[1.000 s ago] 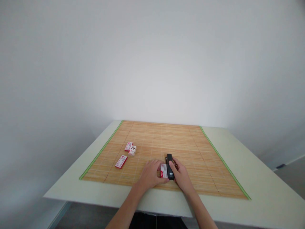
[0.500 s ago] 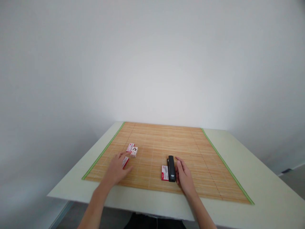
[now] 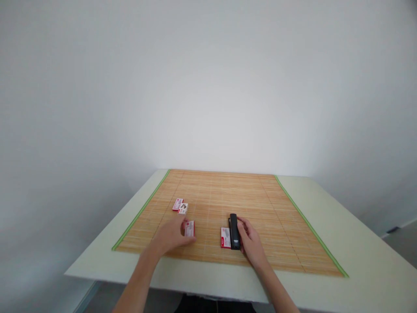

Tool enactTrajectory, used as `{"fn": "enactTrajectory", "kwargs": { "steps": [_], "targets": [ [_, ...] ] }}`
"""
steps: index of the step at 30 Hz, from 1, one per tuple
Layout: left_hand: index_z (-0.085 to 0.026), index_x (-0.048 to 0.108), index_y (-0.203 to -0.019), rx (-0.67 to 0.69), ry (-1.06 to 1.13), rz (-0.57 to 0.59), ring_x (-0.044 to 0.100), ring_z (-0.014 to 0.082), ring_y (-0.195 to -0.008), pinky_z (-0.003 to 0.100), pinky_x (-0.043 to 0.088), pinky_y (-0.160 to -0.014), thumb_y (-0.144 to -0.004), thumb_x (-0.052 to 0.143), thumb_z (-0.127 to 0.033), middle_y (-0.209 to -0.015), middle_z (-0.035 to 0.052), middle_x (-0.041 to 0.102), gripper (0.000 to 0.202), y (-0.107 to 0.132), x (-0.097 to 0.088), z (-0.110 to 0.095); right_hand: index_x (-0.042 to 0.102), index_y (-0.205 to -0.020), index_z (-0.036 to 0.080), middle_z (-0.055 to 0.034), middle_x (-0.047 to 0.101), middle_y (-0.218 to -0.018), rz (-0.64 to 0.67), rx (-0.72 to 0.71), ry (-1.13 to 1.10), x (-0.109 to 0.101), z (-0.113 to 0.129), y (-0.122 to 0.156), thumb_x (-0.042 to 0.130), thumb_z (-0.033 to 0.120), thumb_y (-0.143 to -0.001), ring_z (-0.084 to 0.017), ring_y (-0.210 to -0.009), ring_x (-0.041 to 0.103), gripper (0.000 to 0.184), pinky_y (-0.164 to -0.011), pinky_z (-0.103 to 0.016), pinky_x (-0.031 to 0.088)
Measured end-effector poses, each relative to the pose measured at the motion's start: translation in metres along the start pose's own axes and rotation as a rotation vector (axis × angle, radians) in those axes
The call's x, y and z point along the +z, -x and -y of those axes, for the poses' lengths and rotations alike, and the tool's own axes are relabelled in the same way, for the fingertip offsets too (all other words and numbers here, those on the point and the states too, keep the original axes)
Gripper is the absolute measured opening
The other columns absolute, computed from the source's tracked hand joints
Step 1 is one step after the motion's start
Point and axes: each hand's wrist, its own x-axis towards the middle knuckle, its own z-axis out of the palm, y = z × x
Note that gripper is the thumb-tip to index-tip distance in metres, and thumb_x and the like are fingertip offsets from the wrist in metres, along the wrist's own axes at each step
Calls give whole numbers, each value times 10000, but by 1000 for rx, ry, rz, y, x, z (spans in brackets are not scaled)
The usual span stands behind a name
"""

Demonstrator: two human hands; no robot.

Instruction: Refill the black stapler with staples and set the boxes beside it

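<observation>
Left hand [image 3: 171, 234]: It is bending over a small red and white box [image 3: 189, 228] and gripping it. The thumb is pressing at the near end, and the other fingers are curling around the left side and far corner.
Left arm [image 3: 137, 278]: It is slanting in from the bottom, over the near edge of the tabletop.
Right hand [image 3: 250, 240]: It is resting on its side with the fingers a bit curled, touching the right side of the black stapler [image 3: 234, 231]. I am not able to tell if it is gripping it.
Right arm [image 3: 278, 287]: It is slanting in from the bottom right.
Stapler: It is lying on the mat, in front of the person and a little to the right, with its long side pointing away.
Mat [image 3: 247, 195]: It is covering the middle of the white tabletop [image 3: 325, 217], showing thin tan sticks and green edges.
Wall [image 3: 208, 87]: It is standing plain and pale behind the tabletop.
Floor [image 3: 107, 298]: It is showing gray below the near edge.
Box by the stapler [image 3: 225, 237]: It is lying flat, just beside the stapler's left side.
Far boxes: A red and white one [image 3: 177, 203] and a mostly white one [image 3: 183, 208] are sitting close together, past the left hand.
Inside the boxes: The insides are hiding from view.
</observation>
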Motion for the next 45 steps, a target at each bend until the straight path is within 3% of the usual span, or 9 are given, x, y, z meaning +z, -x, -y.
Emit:
{"fn": "enactTrajectory", "kwargs": {
  "steps": [5,8,16,26,30,33,36,40,45],
  "targets": [
    [-274,654,-1086,233,106,-77,650,284,-997,376,473,-851,-644,837,-601,-1148,63,656,580,-12,42,-72,600,-1364,209,-16,648,-742,11,-5,8,0,-5,-1,481,668,-956,-138,-449,486,626,-364,-244,371],
    [-284,645,-1107,261,123,-47,647,293,-995,384,475,-836,-622,865,-557,-1155,69,636,598,-14,61,-94,589,-1373,209,-3,631,-722,23,8,0,0,-8,-1,472,667,-964,-127,-423,473,625,-340,-236,364],
    [-307,619,-1209,325,265,52,621,293,-1082,391,486,-896,-604,906,-521,-1218,62,614,703,-12,74,-88,577,-1388,209,10,624,-706,7,-25,87,-1,-15,-4,522,635,-958,-113,-378,490,608,-321,-222,369],
    [-289,649,-1208,390,280,42,604,308,-1090,423,481,-935,-585,908,-572,-1198,70,633,731,-19,89,-94,565,-1412,191,4,634,-682,104,-11,112,-3,-6,-1,497,646,-961,-129,-353,530,644,-309,-230,394],
    [-323,488,-1458,318,320,-61,600,283,-1130,413,499,-946,-745,804,-535,-1331,81,573,808,-25,72,-68,541,-1424,212,36,583,-620,47,14,61,-1,-5,0,498,659,-954,-130,-346,501,650,-301,-226,375],
    [-289,558,-1369,150,211,-349,595,266,-1112,424,489,-966,-901,629,-481,-1254,72,602,511,-42,43,-22,554,-1398,211,55,538,-575,29,24,26,-1,-4,1,481,658,-964,-127,-354,484,627,-312,-222,375],
    [-274,605,-1310,136,6,-437,529,313,-1258,485,385,-1118,-813,684,-373,-1340,72,597,513,-61,13,35,569,-1375,209,64,509,-560,26,25,6,0,-2,1,490,658,-962,-115,-355,455,615,-310,-212,353],
    [-254,559,-1396,103,-42,-388,480,304,-1367,480,320,-1182,-801,586,-289,-1456,59,573,596,-75,-8,90,573,-1373,206,52,538,-585,22,38,-10,1,0,2,499,679,-945,-103,-354,424,642,-302,-208,327],
    [-258,566,-1415,127,8,-180,484,301,-1379,451,343,-1172,-684,593,-221,-1475,37,584,733,-82,-11,105,589,-1360,189,47,535,-572,6,53,-8,3,1,0,506,728,-908,-108,-352,424,708,-297,-208,320]
  ]
}}
